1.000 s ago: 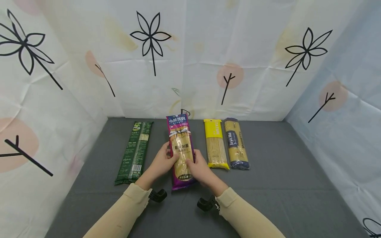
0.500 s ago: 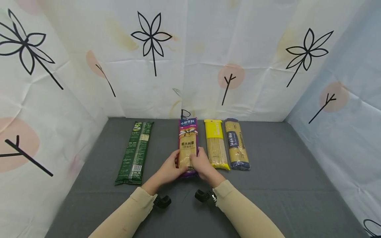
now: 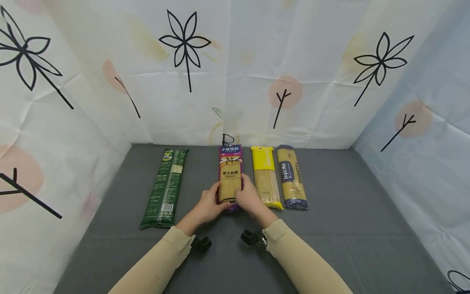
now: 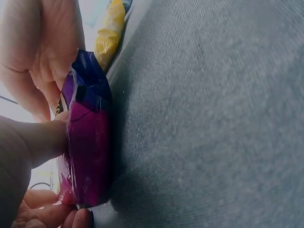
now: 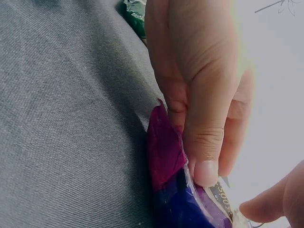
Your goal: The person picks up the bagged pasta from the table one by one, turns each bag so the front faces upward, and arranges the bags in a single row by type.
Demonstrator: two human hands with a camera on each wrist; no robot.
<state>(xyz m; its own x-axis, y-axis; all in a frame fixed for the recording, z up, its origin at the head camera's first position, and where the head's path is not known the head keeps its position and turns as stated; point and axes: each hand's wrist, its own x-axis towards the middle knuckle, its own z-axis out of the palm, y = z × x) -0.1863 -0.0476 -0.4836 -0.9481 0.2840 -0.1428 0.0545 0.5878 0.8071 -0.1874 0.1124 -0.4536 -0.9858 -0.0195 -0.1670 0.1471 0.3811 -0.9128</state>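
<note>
A purple pasta packet (image 3: 230,179) with a clear window of spaghetti lies lengthwise on the grey cloth in the head view. Its near end is gripped from both sides. My left hand (image 3: 207,206) holds the left edge, thumb over the top and fingertips along the side. On the right edge, my right hand (image 3: 251,197) does the same with its thumb on the film. The left wrist view shows the packet's folded purple end (image 4: 90,152) close to the cloth. In the right wrist view, the right thumb (image 5: 207,161) presses near the printed window.
To the left lies a green pasta packet (image 3: 165,190), slightly tilted. A yellow pasta packet (image 3: 266,179) is just right of my right hand, with a blue-banded spaghetti packet (image 3: 292,179) beside it. Patterned white curtains (image 3: 246,106) enclose the cloth-covered table (image 3: 349,228).
The purple packet has shifted right and straightened, going down from a raised, tilted pose toward the cloth. Both hands kept hold, moving with it. Over the last half second it barely moved.
</note>
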